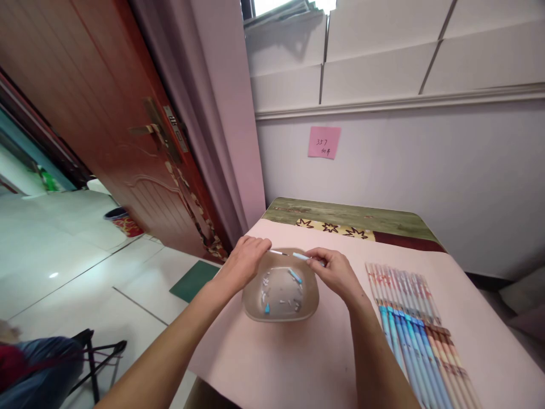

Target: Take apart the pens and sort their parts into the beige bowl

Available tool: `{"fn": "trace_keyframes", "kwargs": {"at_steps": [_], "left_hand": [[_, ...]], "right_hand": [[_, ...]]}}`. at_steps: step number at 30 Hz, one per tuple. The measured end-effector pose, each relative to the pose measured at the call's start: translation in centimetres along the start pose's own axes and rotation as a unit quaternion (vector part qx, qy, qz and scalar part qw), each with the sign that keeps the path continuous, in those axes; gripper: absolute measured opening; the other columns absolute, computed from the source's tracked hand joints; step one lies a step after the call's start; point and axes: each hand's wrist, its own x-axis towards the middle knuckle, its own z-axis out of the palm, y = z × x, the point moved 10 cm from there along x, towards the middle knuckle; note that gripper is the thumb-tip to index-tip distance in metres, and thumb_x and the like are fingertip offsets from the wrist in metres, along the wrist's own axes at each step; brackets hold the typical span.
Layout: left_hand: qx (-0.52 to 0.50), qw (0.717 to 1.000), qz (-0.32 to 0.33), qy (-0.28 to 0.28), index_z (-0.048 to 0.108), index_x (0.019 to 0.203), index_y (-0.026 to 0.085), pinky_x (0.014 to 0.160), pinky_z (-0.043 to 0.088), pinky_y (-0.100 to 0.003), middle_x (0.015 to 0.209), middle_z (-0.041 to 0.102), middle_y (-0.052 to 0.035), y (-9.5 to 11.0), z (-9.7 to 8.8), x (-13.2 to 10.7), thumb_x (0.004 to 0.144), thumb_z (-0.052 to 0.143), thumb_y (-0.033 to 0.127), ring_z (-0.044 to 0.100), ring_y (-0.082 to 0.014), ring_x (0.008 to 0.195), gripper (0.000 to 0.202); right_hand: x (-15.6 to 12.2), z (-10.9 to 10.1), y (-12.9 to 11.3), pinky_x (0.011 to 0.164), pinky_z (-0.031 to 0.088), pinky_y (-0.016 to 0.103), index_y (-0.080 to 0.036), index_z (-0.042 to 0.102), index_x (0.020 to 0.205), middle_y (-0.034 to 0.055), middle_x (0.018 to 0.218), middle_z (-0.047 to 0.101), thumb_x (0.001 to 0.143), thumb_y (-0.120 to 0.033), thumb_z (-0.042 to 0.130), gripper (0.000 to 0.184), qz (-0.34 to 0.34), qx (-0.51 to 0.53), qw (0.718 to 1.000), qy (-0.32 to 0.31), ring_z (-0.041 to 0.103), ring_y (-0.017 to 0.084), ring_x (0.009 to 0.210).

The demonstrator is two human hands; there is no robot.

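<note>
Above a beige plastic basin [313, 301], my left hand [249, 258] pinches a thin white pen refill [276, 252] with a dark tip pointing right. Facing it, my right hand [334, 272] is closed on a light blue pen barrel [300, 257]. A small gap separates the refill's tip from the barrel's end. Inside the basin lie a blue pen part [295, 276], a smaller blue piece [267, 308] and several tiny white and grey pieces. The far ends of both held parts are hidden by my fingers.
Rows of white-and-red pens [402, 287], blue pens [411, 346] and brown pens [451, 363] lie on the right of the pink-covered table [298, 363]. A pink note [324, 142] is on the wall. At left are a wooden door [140, 136] and a person's leg [46, 360].
</note>
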Motion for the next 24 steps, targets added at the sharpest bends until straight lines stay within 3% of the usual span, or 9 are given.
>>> {"fn": "trace_keyframes", "kwargs": {"at_steps": [13,24], "left_hand": [[0.028,0.999,0.043,0.004,0.05,0.087,0.022,0.091,0.034,-0.036,0.08,0.058,-0.0029,1.7,-0.3,0.5,0.086,0.038,0.002,0.054,-0.02,0.083,0.023],[0.047,0.998,0.046,0.015,0.05,0.087,0.022,0.094,0.033,-0.037,0.08,0.058,-0.0017,1.4,-1.0,0.8,0.085,0.039,0.002,0.055,-0.0189,0.081,0.023]], "right_hand": [[0.0,0.8,-0.3,0.059,0.041,0.024,-0.024,0.074,0.09,0.0003,0.072,0.07,0.077,-0.033,0.054,0.026,-0.005,0.026,0.999,-0.029,0.059,0.017,0.066],[0.1,0.5,0.3,0.061,0.041,0.026,-0.023,0.075,0.093,0.0022,0.075,0.071,0.077,-0.031,0.055,0.027,-0.005,0.046,0.998,-0.031,0.059,0.018,0.067]]}}
